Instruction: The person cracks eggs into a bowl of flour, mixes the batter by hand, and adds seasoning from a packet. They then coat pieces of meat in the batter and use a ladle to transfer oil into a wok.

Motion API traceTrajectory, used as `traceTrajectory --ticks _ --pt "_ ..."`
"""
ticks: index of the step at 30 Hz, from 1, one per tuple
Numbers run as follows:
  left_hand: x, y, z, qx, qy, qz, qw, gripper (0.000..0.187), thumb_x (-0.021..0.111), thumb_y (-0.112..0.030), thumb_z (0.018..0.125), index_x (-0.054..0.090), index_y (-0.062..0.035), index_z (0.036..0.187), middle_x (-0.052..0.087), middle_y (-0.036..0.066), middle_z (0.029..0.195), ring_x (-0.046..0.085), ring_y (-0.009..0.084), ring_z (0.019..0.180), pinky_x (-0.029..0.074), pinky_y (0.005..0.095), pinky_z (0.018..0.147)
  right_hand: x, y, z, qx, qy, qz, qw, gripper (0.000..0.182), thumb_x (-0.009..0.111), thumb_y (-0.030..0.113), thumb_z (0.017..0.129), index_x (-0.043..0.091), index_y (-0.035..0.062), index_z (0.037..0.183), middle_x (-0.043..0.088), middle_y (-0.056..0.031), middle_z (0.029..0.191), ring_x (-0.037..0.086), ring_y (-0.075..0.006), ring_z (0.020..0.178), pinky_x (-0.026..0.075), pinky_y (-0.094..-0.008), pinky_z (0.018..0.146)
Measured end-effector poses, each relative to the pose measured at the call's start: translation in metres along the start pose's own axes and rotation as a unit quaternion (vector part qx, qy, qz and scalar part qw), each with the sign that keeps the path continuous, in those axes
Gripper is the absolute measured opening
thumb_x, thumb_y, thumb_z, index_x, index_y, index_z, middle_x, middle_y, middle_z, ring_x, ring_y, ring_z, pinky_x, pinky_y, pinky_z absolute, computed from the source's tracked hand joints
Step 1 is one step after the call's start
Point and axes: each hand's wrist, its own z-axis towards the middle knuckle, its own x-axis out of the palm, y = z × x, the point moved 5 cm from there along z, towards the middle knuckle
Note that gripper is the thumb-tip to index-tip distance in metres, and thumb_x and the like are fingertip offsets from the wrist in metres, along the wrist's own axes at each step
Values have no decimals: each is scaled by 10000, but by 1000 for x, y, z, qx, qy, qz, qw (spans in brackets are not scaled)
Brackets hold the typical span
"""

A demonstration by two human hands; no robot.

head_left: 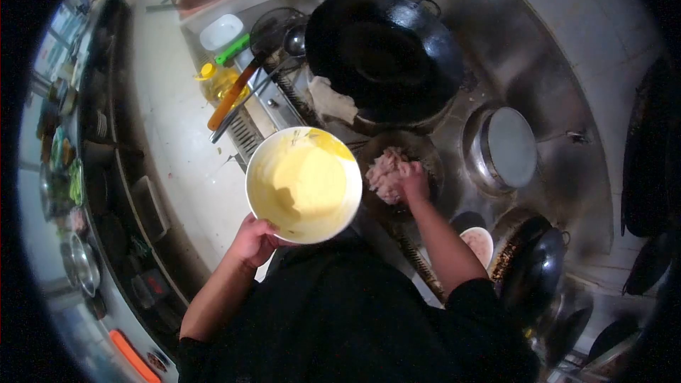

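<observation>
My left hand (258,239) grips the near rim of a white bowl (253,195), thumb over the edge. Pale yellow batter (316,181) fills its lower part, and a darker yellow smear marks the far right side. To the right, my right hand (413,183) is closed on a clump of pink raw meat (386,174), its fingertips partly hidden in the pieces. The meat sits in a dark round pan or basin (433,159) beside the bowl.
A large black wok (383,57) stands ahead on the steel stove. Nearby are a cloth (331,101), an oil bottle (213,81), a wooden-handled tool (230,103) and a ladle (293,41). Rightward stand a lidded round pot (512,147) and a small pink-filled bowl (478,243).
</observation>
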Motion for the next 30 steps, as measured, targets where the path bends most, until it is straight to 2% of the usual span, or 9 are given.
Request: traceTrajectory --ticks 4,8,10,14,16,19,23,25,30 --pt "7 -4 1 -7 6 4 1000 508 526 -39 687 429 70 1174 574 208 1051 614 350 903 519 523 785 10 46 -23 -222 -138 -62 963 487 630 336 744 527 139 1178 506 -108 1182 424 -318 1131 355 -427 959" --pt "13 -6 2 -11 11 19 1000 528 540 -39 679 426 68 1184 571 212 1062 610 355 919 514 519 802 39 38 -8 -181 -127 -48 974 441 616 303 754 546 118 1149 493 -126 1193 437 -304 1118 351 -408 959" --pt "14 -7 2 -13 13 19 1000 532 544 -38 677 426 67 1185 572 213 1061 610 354 919 514 517 805 84 8 23 -58 23 574 816 373 617 281 751 583 88 1070 551 -116 1102 510 -282 1027 410 -384 883" --pt "7 -2 10 -25 21 0 999 542 556 -35 665 429 64 1183 569 214 1073 608 361 923 504 529 817 79 0 36 -265 54 159 950 280 578 258 792 599 80 1007 606 -97 976 575 -262 893 455 -335 797" --pt "1 2 17 -28 23 -8 999 548 561 -34 660 429 63 1183 569 213 1075 606 365 925 500 534 822 57 -24 31 -1 135 284 949 219 548 178 817 594 105 1019 623 -94 921 613 -226 788 496 -383 671" --pt "-3 10 27 -41 53 -22 997 571 570 -33 646 428 59 1191 567 209 1088 605 370 928 493 542 829 37 -43 22 129 122 490 853 236 537 152 824 586 77 1042 616 -63 968 602 -186 829 502 -365 671" --pt "4 14 41 -88 90 -26 992 597 580 -42 634 430 52 1204 578 197 1076 608 361 924 507 530 811 -26 -31 -3 124 -15 354 927 259 555 110 798 563 59 1052 597 -61 957 587 -171 837 500 -344 678" --pt "6 17 46 -102 105 -12 989 602 582 -46 633 431 50 1208 581 194 1074 609 356 922 513 523 804 -48 -13 -16 187 35 582 790 545 624 57 743 438 34 1255 577 -97 1075 590 -214 872 503 -343 728" --pt "9 22 59 -120 129 -29 984 592 586 -42 644 434 43 1210 586 190 1068 619 332 914 545 466 778 -66 -5 -23 169 11 628 760 606 606 21 748 351 -7 1298 569 -132 1081 593 -225 885 512 -355 692"
